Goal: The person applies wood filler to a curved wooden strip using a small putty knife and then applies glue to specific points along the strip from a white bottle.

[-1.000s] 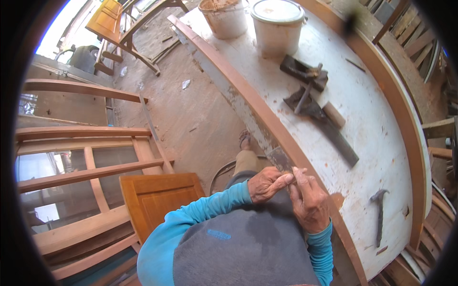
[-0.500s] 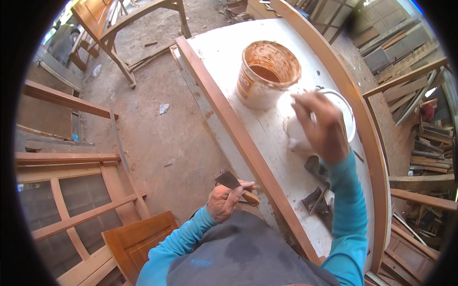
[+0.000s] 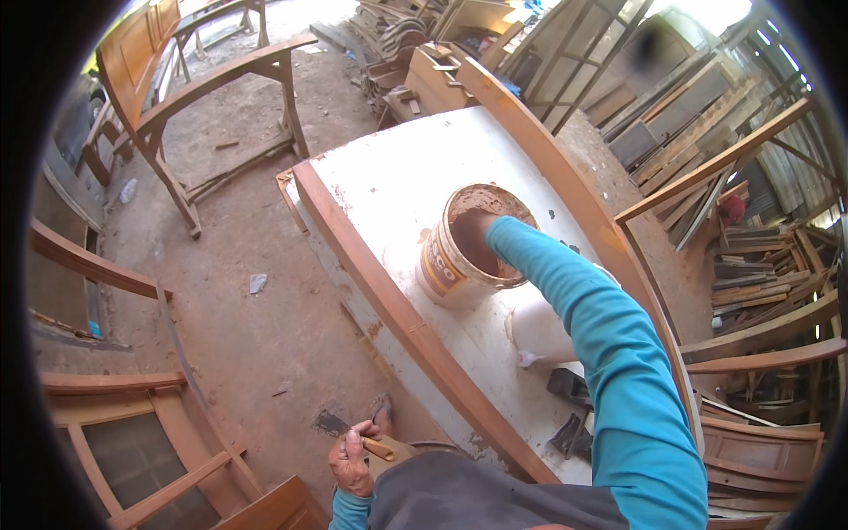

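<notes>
My left hand [image 3: 352,458] grips a putty knife [image 3: 378,449] with a wooden handle and a dark, smeared blade, low at the centre-left, beside the bench. My right hand [image 3: 473,228] reaches down inside a stained open bucket [image 3: 446,281] on the white bench top [image 3: 371,185], its fingers hidden. A white bucket [image 3: 539,334] stands just to its right, partly behind my sleeve. Dark metal tools [image 3: 567,415] lie nearer me on the bench. A reddish wooden strip [image 3: 371,296] runs along the bench's left edge.
A wooden trestle [image 3: 225,71] and panel [image 3: 137,62] stand at the upper left over a dusty floor [image 3: 247,344]. Wooden frames [image 3: 150,415] lie at the lower left. A curved board [image 3: 556,168] borders the bench's right side. Stacked planks [image 3: 751,274] fill the right.
My hands were together at the bench's edge; the right has since moved forward and down into the open bucket. The left keeps the putty knife, held lower left. The view has swung forward.
</notes>
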The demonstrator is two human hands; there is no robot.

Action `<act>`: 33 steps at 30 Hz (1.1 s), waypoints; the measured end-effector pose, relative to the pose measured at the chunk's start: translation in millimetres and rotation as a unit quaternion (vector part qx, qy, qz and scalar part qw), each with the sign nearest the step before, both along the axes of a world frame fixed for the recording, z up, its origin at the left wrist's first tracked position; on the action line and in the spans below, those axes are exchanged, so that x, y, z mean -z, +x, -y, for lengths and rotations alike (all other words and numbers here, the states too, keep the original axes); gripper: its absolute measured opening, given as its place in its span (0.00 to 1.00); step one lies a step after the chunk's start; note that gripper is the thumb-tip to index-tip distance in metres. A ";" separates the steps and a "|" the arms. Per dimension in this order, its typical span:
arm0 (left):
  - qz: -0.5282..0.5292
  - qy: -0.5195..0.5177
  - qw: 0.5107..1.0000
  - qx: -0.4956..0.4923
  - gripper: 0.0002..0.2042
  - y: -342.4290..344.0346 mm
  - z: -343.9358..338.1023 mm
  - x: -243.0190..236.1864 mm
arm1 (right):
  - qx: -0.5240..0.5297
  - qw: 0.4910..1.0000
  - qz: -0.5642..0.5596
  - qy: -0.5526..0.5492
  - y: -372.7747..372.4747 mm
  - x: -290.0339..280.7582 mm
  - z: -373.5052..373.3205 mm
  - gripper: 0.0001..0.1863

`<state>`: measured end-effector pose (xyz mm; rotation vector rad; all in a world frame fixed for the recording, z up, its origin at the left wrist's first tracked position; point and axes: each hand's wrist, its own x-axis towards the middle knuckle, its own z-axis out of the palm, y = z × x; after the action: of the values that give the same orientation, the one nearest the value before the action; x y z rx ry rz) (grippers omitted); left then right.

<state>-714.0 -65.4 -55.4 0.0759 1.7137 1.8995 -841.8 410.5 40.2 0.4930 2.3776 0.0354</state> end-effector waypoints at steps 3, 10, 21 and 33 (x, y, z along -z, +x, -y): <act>0.009 0.011 1.000 0.012 0.23 -3.1 -5.5 14.0 | -0.043 0.999 0.025 0.017 -6.5 -3.7 8.8 0.19; -0.005 0.037 0.999 0.002 0.23 -7.1 -11.5 9.4 | -0.155 0.985 0.065 0.047 -8.1 -22.0 34.9 0.19; -0.089 0.012 0.991 0.094 0.21 -11.9 -25.6 -22.7 | 0.130 0.871 -0.407 -0.241 74.1 -50.8 10.1 0.11; -0.155 0.151 0.784 0.582 0.26 152.4 -78.9 -58.3 | 0.388 0.555 -0.632 -0.376 529.0 -79.6 262.5 0.10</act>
<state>-561.6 13.6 2.9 1.3077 1.0088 1.1490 -312.8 148.1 119.8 1.3439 2.6214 -2.3533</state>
